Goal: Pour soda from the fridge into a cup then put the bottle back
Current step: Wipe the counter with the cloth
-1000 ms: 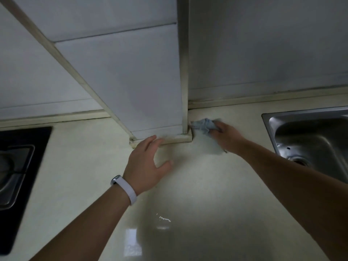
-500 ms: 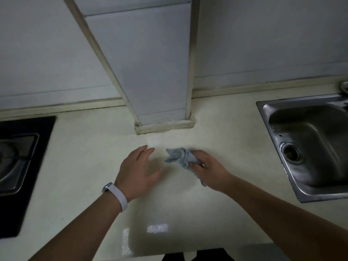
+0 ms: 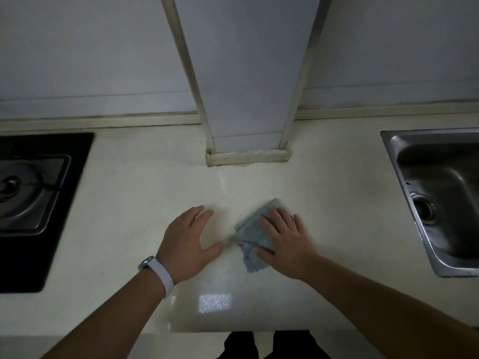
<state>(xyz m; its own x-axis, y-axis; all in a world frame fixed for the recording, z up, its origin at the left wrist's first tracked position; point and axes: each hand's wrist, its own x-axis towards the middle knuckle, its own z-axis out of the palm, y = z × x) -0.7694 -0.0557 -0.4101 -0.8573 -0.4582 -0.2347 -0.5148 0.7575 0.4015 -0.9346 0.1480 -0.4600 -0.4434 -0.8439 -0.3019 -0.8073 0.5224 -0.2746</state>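
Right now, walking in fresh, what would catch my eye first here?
Probably the two hands on the pale countertop: the right hand presses flat on a crumpled blue cloth, the left hand, with a white wristband, rests open beside it. A steel sink sits at the right, a black gas stove at the left.

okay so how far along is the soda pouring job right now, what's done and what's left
Nothing of the pour shows as done: no bottle, cup or fridge is in view. In hand: the right hand presses a blue cloth flat on the countertop, as if wiping, while the left hand rests open beside it, between stove and sink. Whether the pour and the bottle's return remain cannot be told.
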